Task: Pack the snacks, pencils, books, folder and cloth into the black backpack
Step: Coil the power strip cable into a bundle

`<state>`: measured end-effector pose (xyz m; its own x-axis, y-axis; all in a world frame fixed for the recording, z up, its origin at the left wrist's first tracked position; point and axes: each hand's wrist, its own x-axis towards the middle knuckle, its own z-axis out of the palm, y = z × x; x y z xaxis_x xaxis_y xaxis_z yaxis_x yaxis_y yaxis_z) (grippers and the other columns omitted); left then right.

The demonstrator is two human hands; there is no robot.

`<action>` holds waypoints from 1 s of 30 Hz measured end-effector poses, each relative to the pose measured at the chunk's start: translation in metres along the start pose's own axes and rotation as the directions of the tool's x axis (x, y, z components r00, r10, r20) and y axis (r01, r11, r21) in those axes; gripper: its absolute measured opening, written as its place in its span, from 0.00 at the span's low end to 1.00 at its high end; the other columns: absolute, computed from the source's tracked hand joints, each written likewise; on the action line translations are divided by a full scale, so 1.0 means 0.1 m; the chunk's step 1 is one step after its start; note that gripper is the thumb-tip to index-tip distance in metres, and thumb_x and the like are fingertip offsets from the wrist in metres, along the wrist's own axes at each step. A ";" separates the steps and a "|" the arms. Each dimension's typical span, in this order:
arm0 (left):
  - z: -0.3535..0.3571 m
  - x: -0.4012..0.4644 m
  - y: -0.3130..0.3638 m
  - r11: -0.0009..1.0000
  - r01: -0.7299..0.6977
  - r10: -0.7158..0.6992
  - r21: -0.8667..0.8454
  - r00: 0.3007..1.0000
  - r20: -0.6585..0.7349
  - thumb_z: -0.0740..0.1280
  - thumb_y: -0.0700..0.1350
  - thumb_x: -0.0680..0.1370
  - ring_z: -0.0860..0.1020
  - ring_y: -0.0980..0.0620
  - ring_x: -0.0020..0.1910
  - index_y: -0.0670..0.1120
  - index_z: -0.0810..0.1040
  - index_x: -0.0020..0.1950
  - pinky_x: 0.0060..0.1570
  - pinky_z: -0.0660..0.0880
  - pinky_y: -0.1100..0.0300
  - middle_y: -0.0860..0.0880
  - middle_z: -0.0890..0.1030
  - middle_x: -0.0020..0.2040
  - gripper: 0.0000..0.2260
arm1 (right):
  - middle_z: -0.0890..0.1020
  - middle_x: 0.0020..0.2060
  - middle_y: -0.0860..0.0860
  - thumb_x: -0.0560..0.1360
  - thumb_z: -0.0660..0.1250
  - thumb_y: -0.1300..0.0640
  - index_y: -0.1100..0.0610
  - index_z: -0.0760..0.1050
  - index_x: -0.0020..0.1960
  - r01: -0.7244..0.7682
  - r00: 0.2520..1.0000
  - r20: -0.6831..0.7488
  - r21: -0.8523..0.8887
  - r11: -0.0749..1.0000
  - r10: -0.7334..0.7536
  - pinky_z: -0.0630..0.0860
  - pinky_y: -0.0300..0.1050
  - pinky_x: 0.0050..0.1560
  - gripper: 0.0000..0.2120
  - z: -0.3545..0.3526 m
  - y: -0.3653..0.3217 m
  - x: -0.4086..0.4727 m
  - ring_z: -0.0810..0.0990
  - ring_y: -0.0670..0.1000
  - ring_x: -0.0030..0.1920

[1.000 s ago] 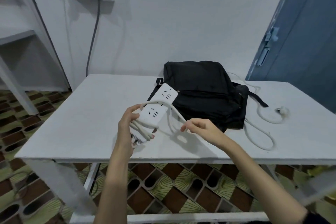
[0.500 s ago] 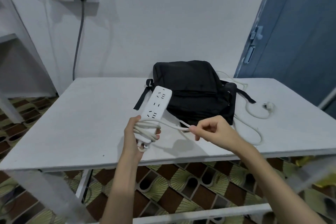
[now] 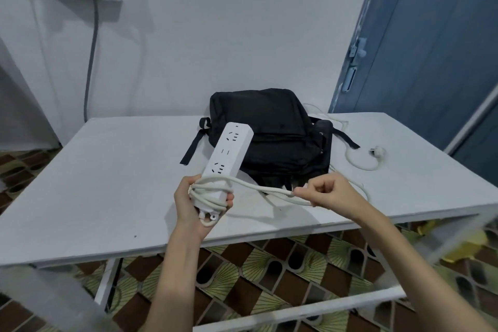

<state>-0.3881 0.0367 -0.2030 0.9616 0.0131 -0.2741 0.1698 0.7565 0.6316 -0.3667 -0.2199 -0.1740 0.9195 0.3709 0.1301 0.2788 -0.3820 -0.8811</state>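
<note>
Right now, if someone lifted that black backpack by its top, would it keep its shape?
Probably not: the black backpack lies slumped on the white table, so it likely sags. It looks fairly flat, perhaps light. Its loose strap would likely dangle.

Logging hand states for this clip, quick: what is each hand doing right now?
Left hand: grips the white power strip at its cord-wrapped end.
Right hand: pinches the white cord, drawn sideways from the strip.

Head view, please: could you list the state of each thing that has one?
Black backpack: lying on the table, closed.
Power strip: gripped by left hand, cord partly wound round it.
Cord: pinched by right hand.
Cord's plug: unplugged, on table.
</note>
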 end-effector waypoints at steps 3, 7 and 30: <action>0.03 0.00 0.00 0.998 0.026 -0.030 0.059 0.998 0.054 0.58 0.49 0.69 0.74 0.45 0.23 0.37 0.80 0.27 0.24 0.73 0.62 0.40 0.76 0.27 0.19 | 0.66 0.18 0.44 0.67 0.73 0.46 0.60 0.65 0.25 -0.091 0.992 0.077 -0.123 0.988 0.101 0.66 0.35 0.31 0.25 -0.05 0.03 0.01 0.64 0.44 0.23; 0.06 -0.06 -0.01 0.960 0.112 -0.165 0.257 0.967 0.196 0.65 0.53 0.62 0.74 0.45 0.23 0.38 0.81 0.32 0.24 0.72 0.62 0.40 0.76 0.28 0.17 | 0.68 0.19 0.45 0.64 0.75 0.44 0.57 0.67 0.24 -0.173 0.972 0.111 -0.266 0.948 0.209 0.66 0.35 0.31 0.24 0.00 0.15 0.12 0.65 0.42 0.22; -0.05 -0.12 0.25 0.445 -0.187 0.159 0.876 0.979 0.128 0.67 0.48 0.68 0.77 0.52 0.48 0.55 0.81 0.50 0.42 0.70 0.63 0.47 0.81 0.51 0.12 | 0.68 0.19 0.50 0.71 0.58 0.30 0.56 0.60 0.22 -0.133 0.983 0.045 -0.489 0.862 0.177 0.73 0.45 0.34 0.33 0.38 -0.44 0.60 0.70 0.51 0.24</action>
<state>-0.3966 0.0587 -0.1872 0.9960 0.0493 -0.0750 0.0846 -0.2384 0.9675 -0.3343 -0.1492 -0.1448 0.9409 0.3352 -0.0485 0.2538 -0.7926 -0.5544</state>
